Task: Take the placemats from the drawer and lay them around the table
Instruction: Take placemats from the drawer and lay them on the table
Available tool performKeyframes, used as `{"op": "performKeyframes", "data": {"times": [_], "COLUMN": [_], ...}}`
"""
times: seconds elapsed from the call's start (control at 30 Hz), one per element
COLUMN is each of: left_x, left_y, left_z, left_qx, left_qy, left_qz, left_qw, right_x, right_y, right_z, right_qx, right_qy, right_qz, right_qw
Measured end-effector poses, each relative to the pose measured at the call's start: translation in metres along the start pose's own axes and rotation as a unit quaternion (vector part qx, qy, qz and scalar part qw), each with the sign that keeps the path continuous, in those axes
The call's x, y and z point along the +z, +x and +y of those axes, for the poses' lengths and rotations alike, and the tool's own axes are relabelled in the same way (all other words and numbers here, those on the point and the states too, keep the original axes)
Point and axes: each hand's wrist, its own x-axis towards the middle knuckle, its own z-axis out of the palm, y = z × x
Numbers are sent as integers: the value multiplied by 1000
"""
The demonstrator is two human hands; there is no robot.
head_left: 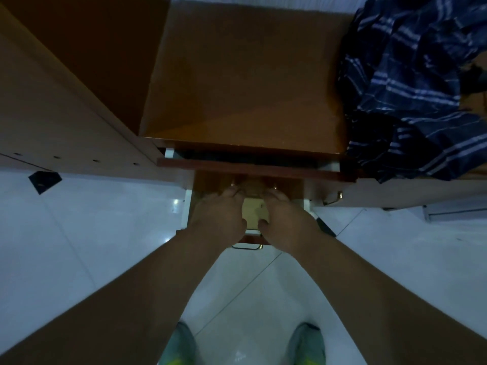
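A pale tiled floor point(92, 259) spreads under everything, and against it stands a brown wooden cabinet whose top surface point(245, 83) fills the upper middle of the view. To the right of that cabinet top lies a crumpled dark blue striped cloth point(411, 85). Just below the cabinet's front edge an upper drawer point(253, 168) is pulled out slightly, and below that a lower drawer point(188, 206) is pulled out further, with a brass handle point(246, 247) at its front. Both bare arms reach into this lower drawer. The left hand point(218, 214) and right hand point(286, 214) lie side by side, fingers curled down onto a yellowish stack of placemats point(254, 212) inside it, thumbs at the stack's near edge. Two green shoes point(307, 343) show below the drawer.
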Motion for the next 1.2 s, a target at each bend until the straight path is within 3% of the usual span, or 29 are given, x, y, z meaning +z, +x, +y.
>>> {"op": "performKeyframes", "data": {"times": [0.1, 0.23, 0.33, 0.4, 0.5, 0.9, 1.07, 1.2], "left_x": [-10, -37, -56, -56, -47, -29, -30, -31], "left_y": [-22, -47, -51, -44, -40, -32, -9, 5], "left_z": [7, 7, 0, -9, -18, -39, -39, -41], "left_qx": [20, 104, 47, -12, -35, -94, -170, -195], "left_qy": [17, -44, -105, -115, -102, -51, -5, -99], "left_qz": [21, 170, 213, 172, 99, 8, -86, -143], "left_qw": [999, 979, 970, 978, 989, 994, 982, 965], "right_x": [-4, -29, -56, -63, -59, -29, -26, -22], "right_y": [-19, -39, -46, -42, -37, -37, -11, 19], "right_z": [-5, -7, -2, 7, 15, 22, 10, 11], "right_qx": [-7, -21, 21, 32, 63, 110, 172, 229], "right_qy": [-16, 91, 151, 111, 73, 24, 9, 31], "right_qz": [-13, 21, 99, 141, 88, 48, -38, -88], "right_qw": [1000, 995, 983, 983, 991, 992, 984, 969]}}
